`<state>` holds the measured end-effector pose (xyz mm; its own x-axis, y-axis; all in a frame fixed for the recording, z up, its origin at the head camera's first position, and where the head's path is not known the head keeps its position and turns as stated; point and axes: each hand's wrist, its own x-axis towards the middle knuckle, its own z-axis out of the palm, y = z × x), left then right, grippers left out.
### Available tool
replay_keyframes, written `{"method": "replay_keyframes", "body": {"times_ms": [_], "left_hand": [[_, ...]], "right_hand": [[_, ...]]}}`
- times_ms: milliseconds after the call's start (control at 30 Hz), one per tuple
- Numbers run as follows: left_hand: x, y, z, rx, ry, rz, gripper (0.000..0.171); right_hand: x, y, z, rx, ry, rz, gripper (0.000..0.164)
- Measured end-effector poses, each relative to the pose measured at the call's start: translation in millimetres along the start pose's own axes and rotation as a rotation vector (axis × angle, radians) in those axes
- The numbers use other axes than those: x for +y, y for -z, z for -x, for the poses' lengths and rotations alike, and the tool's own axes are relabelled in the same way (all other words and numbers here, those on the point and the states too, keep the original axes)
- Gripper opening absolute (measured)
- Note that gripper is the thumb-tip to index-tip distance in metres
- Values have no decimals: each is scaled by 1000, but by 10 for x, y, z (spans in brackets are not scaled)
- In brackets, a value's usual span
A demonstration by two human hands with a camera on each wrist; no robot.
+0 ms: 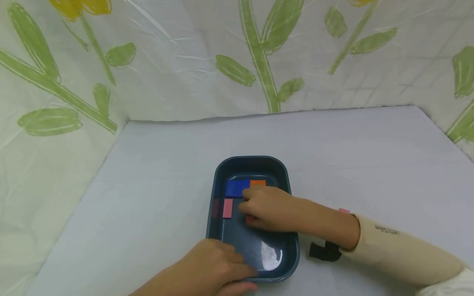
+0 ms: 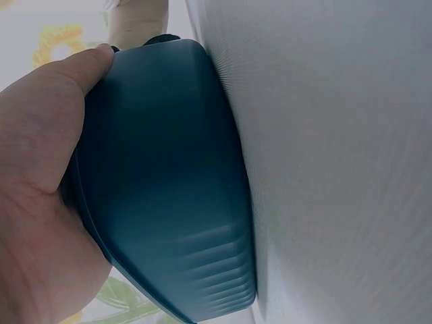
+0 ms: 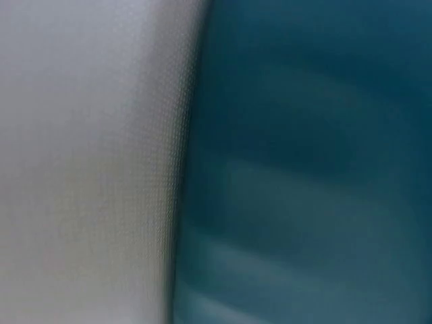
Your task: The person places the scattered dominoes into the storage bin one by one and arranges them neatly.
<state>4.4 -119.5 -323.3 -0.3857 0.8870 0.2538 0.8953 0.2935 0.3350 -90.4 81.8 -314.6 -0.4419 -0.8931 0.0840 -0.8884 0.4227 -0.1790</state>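
Note:
A dark teal tub (image 1: 240,234) with rounded corners sits on the table. My left hand (image 1: 212,267) grips its near left rim, and in the left wrist view the thumb lies along the rim above the outer wall (image 2: 162,155). Reaching over the right side, my right hand (image 1: 272,207) is inside the tub with curled fingers, pinching a small red piece (image 1: 249,219) that is mostly hidden. Left of these fingers lies a flat pink piece (image 1: 227,208). Beyond them are a blue piece (image 1: 237,188) and an orange piece (image 1: 258,183), partly covered by the hand.
A pink bit (image 1: 344,211) shows behind the right forearm. Under that wrist is a black object (image 1: 326,251), next to the beige sleeve (image 1: 400,250). The pale table (image 1: 155,197) ends at a white sheet (image 1: 177,74) painted with flowers. The right wrist view holds mostly the tub's wall (image 3: 304,169).

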Motion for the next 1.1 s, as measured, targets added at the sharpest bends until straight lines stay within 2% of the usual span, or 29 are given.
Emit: {"method": "replay_keyframes", "body": {"times_ms": [100, 267, 467, 733, 933, 1100], "left_hand": [[-7, -5, 0, 5, -10, -16, 22], [6, 5, -9, -13, 11, 12, 23], [17, 14, -14, -25, 29, 22, 24], [13, 12, -12, -50, 46, 45, 26], [12, 15, -13, -63, 58, 69, 26], [9, 12, -12, -51, 41, 31, 27]], "right_hand": [[-13, -21, -33, 6, 5, 1, 9], [-36, -28, -39, 10, 11, 6, 11], [-53, -12, 35, 19, 23, 21, 17], [-132, 75, 219, -46, 146, 17, 22], [-169, 80, 243, -111, 138, -4, 20], [-163, 49, 224, -122, 142, -22, 19]]}}
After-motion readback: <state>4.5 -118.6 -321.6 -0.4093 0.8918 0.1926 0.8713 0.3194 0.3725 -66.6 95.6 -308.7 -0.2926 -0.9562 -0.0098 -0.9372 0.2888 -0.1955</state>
